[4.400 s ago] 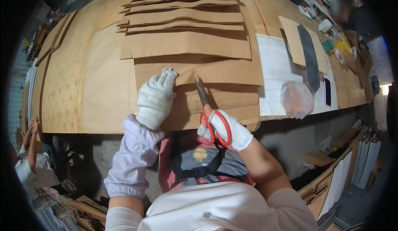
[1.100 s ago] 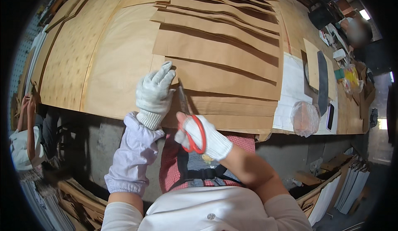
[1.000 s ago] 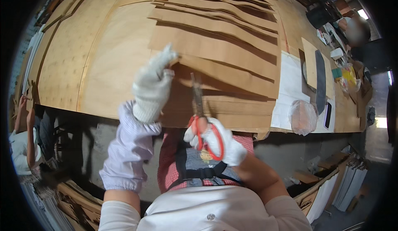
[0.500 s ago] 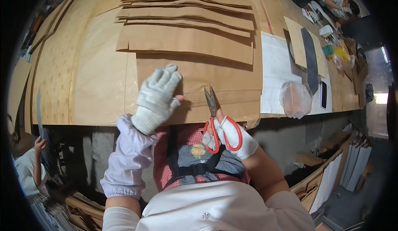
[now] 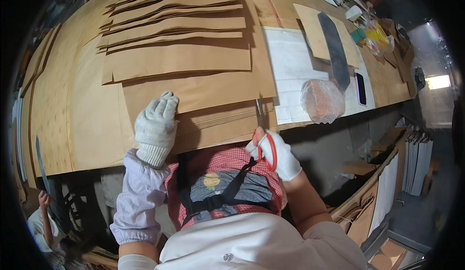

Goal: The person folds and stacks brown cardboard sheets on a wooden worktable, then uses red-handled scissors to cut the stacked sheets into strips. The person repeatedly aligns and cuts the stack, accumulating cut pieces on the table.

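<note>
My right hand (image 5: 277,154), gloved white, is curled tight through the red handles of the scissors (image 5: 264,134) at the table's near edge. Their long axis runs away from me, blades pointing up across the brown paper sheet (image 5: 203,95); I cannot tell how far the blades gape. My left hand (image 5: 155,127), also gloved, lies flat on that sheet, fingers stretched out and together, pressing it down. Farther right, a crumpled clear plastic bag (image 5: 322,100) with something reddish inside sits on white paper (image 5: 290,71). Beyond, cut brown strips (image 5: 179,18) lie stacked.
</note>
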Demonstrator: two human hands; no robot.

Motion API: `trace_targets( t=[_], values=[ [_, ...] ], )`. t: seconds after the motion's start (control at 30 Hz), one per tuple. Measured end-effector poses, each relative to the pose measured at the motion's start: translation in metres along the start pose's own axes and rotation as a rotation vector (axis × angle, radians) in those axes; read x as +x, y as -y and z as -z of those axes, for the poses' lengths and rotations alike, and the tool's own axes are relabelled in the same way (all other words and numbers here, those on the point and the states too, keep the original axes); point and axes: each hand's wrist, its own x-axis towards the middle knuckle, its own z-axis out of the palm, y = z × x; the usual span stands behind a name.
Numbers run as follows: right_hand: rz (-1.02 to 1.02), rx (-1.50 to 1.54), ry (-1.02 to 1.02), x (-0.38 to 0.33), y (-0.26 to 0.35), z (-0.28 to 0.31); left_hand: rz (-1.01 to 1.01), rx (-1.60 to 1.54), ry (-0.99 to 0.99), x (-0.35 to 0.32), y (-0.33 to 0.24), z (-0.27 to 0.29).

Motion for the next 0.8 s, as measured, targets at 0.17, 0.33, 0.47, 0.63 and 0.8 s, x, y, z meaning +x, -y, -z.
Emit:
trace_targets(
  t=[0.17,0.33,0.47,0.63,0.8],
  values=[
    [-0.102,0.059,-0.031,0.009,0.014,0.010,-0.001,0.001,-0.019,0.000,-0.001,-0.002],
    [0.060,0.290,0.172,0.006,-0.005,0.015,0.242,0.160,-0.189,-0.011,-0.002,0.022],
    [0.019,0.050,0.469,0.012,0.016,-0.026,0.166,-0.042,-0.292,-0.044,0.050,0.005],
    [-0.460,0.503,0.823,0.050,-0.012,-0.133,0.226,-0.499,-0.354,-0.050,0.068,-0.008],
    [-0.450,0.164,0.555,0.046,0.011,-0.207,0.246,-0.616,-0.375,-0.059,0.074,-0.009]
  ],
)
